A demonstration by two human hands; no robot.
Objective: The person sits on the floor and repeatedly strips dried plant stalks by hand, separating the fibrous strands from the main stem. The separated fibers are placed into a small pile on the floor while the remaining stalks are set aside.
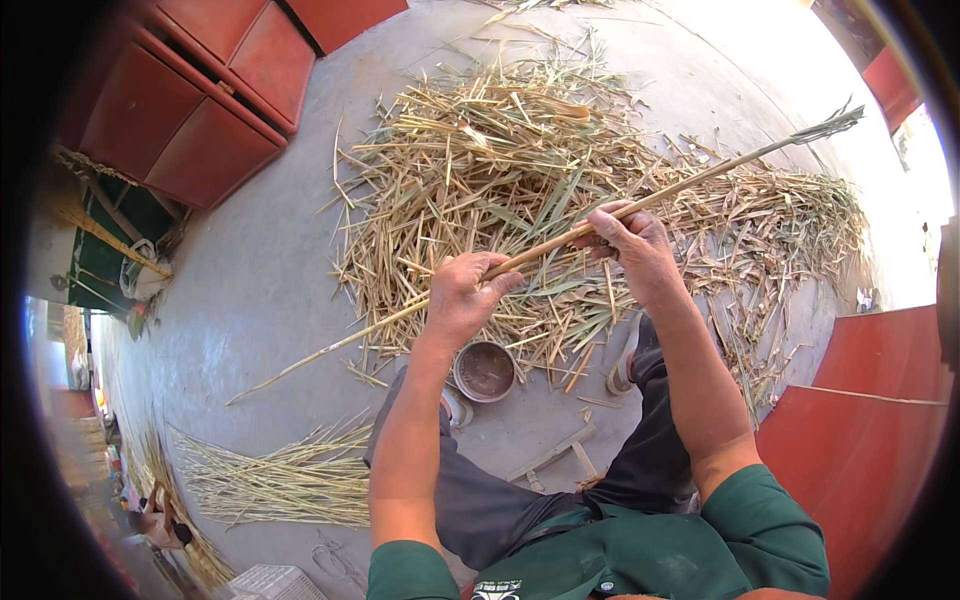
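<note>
A long, pale plant stalk (694,180) runs slantwise across the view, thin at its lower left end and frayed at its upper right tip. Near its middle, my left hand (463,296) grips it with the thumb along the stalk. Farther up, my right hand (631,244) pinches it between thumb and fingers. Under both hands lies a large heap of dry stalk pieces and leaf husks (465,165). Between my feet, close below the left hand, a round tin (484,372) stands on the floor; its inside looks dark and brownish.
Peeled stalks (277,480) lie in a loose bundle on the concrete floor (247,247) at lower left. A small wooden frame (555,453) is between my legs. Red cabinets (180,120) stand at upper left, red panels (862,420) at right. A white plastic crate (274,583) sits at the bottom.
</note>
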